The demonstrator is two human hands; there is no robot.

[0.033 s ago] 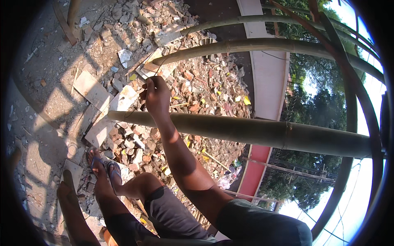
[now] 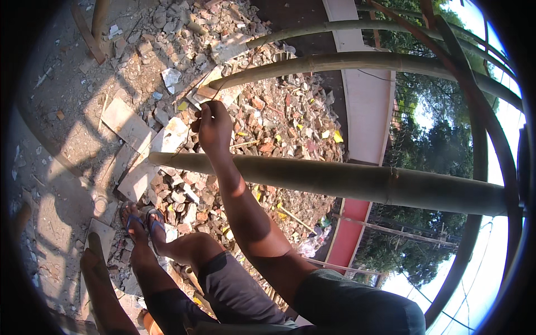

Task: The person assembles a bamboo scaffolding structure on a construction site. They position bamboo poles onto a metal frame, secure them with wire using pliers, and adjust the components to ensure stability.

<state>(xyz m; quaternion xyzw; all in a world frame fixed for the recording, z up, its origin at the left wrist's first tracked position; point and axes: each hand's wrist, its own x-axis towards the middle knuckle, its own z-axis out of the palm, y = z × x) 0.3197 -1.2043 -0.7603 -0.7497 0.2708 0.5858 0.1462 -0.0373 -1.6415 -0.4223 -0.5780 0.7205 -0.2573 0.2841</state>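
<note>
Right hand (image 2: 215, 125) fingers curled, pinching thin wire (image 2: 216, 95).
Bamboo pole (image 2: 324, 177) crosses behind its wrist; second pole (image 2: 335, 61) just past fingertips; rubble (image 2: 279, 120) beyond.

1. Thick bamboo pole (image 2: 312, 177) (landmark), spanning the centre of the head view: 1.
2. Curved bamboo poles (image 2: 312, 62) (image 2: 318, 28) reaching the rubble (image 2: 285, 123), above the landmark: 2.
3. Hand (image 2: 215, 129), above the landmark: 1.
4. Forearm (image 2: 226, 181), crossing in front of the landmark: 1.
5. Feet (image 2: 133, 223) (image 2: 157, 228), below the landmark's left end: 2.
6. Red wall panel (image 2: 352, 223), below the landmark: 1.
7. Rubble pieces, above and below the landmark: too many to count.
</note>
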